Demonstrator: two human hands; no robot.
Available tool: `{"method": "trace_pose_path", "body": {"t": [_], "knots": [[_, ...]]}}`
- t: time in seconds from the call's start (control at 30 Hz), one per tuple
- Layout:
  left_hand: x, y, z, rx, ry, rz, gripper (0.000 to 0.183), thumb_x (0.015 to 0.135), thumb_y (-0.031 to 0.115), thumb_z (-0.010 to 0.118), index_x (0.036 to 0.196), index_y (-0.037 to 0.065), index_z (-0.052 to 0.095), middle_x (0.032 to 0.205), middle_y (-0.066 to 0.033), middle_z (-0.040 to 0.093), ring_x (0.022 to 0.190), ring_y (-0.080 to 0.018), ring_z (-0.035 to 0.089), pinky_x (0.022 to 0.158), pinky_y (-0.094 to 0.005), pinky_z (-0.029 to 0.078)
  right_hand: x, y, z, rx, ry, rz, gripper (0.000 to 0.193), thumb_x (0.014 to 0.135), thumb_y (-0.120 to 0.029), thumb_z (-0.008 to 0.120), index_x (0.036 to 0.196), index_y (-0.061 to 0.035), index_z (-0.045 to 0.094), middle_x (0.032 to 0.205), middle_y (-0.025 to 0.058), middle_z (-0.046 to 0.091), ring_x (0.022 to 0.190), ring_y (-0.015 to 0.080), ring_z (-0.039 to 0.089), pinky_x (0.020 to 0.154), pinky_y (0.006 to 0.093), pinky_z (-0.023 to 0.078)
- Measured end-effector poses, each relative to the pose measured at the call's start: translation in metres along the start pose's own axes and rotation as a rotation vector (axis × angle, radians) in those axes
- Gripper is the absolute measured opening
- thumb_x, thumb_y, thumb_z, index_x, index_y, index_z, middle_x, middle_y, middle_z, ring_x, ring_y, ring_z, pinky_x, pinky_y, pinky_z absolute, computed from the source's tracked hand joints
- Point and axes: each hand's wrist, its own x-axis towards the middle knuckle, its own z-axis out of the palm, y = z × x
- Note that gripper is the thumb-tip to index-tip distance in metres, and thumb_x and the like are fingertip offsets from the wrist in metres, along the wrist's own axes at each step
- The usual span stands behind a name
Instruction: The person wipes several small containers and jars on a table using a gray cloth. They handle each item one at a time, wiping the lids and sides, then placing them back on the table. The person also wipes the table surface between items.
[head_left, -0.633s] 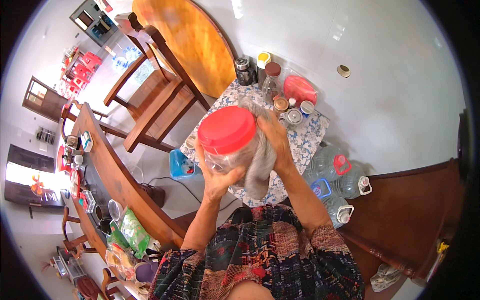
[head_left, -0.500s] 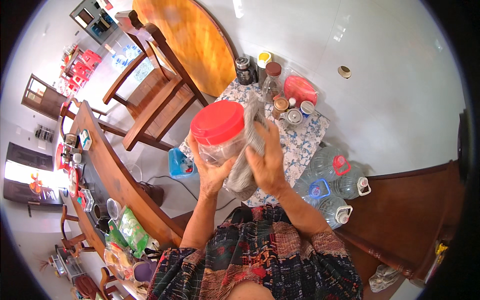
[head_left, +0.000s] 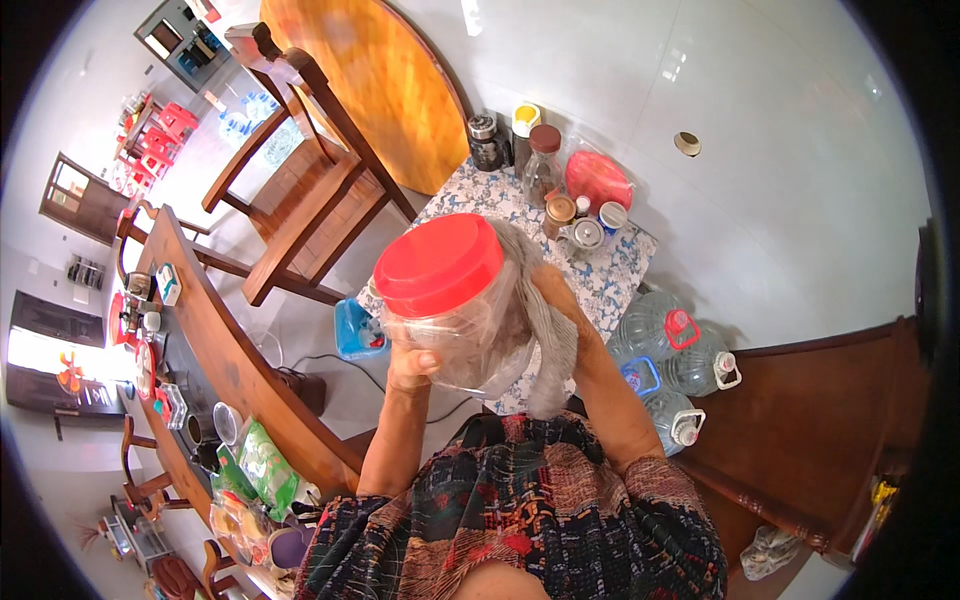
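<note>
A large clear plastic jar (head_left: 462, 345) with a red screw lid (head_left: 440, 262) is held up in front of me, its lid tilted toward the left. My left hand (head_left: 410, 368) is closed round the jar's lower left side, the thumb lying across its front. A grey ribbed cloth (head_left: 548, 350) drapes down the jar's right side. Behind that cloth is my right hand (head_left: 562, 298), pressing it against the jar; most of its fingers are hidden.
A small patterned table (head_left: 470, 195) stands beyond the jar, carrying several jars, bottles and a red bagged item (head_left: 598, 180). Large water bottles (head_left: 650, 325) stand to its right. On the left are a wooden chair (head_left: 300, 200), a blue bin (head_left: 358, 330) and a cluttered long table (head_left: 225, 310).
The jar has come closer and turned a little. My right hand has slid round its right side with the cloth, which now hangs lower. My left hand has shifted down the jar.
</note>
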Motion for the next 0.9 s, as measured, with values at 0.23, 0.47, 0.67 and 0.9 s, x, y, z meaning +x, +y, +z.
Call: {"method": "trace_pose_path", "body": {"t": [0.23, 0.47, 0.67, 0.9], "knots": [[0.017, 0.013, 0.041, 0.250, 0.154, 0.119, 0.107, 0.056, 0.034, 0.085, 0.140, 0.003, 0.027, 0.131, -0.0118, 0.044, 0.120, -0.0243, 0.045, 0.103, -0.0381, 0.034, -0.007, 0.044, -0.016, 0.422, 0.122, -0.147, 0.072, 0.075, -0.031, 0.071, 0.129, 0.0061, 0.043, 0.108, 0.0092, 0.060, 0.095, 0.0150, 0.058, 0.085, 0.0271, 0.046], [0.005, 0.024, 0.071, 0.588, 0.157, 0.154, 0.107, 0.061, 0.024, 0.087, 0.140, 0.004, 0.018, 0.126, -0.0128, 0.047, 0.118, -0.0224, 0.047, 0.099, -0.0374, 0.040, -0.014, 0.030, 0.000, -0.168, 0.205, -0.433, 0.059, 0.076, -0.017, 0.067, 0.127, 0.0028, 0.046, 0.116, 0.0110, 0.055, 0.100, 0.0175, 0.055, 0.089, 0.0300, 0.044], [-0.005, 0.011, 0.040, 0.494, 0.137, 0.069, 0.091, 0.055, 0.023, 0.090, 0.126, 0.001, 0.038, 0.117, -0.0090, 0.055, 0.106, -0.0192, 0.055, 0.092, -0.0341, 0.047, -0.028, 0.010, 0.019, -0.624, 0.220, -0.698, 0.059, 0.079, -0.028, 0.063, 0.127, 0.0031, 0.047, 0.123, 0.0219, 0.051, 0.114, 0.0367, 0.048, 0.100, 0.0432, 0.033], [-0.020, 0.005, 0.024, 0.670, 0.029, 0.014, 0.097, 0.046, 0.033, 0.093, 0.122, -0.001, 0.043, 0.114, -0.0090, 0.059, 0.103, -0.0204, 0.058, 0.089, -0.0351, 0.047, -0.007, -0.038, 0.012, -0.285, 0.036, -0.502, 0.042, 0.085, -0.023, 0.052, 0.117, 0.0039, 0.052, 0.111, 0.0189, 0.056, 0.102, 0.0272, 0.054, 0.092, 0.0332, 0.040]]}}
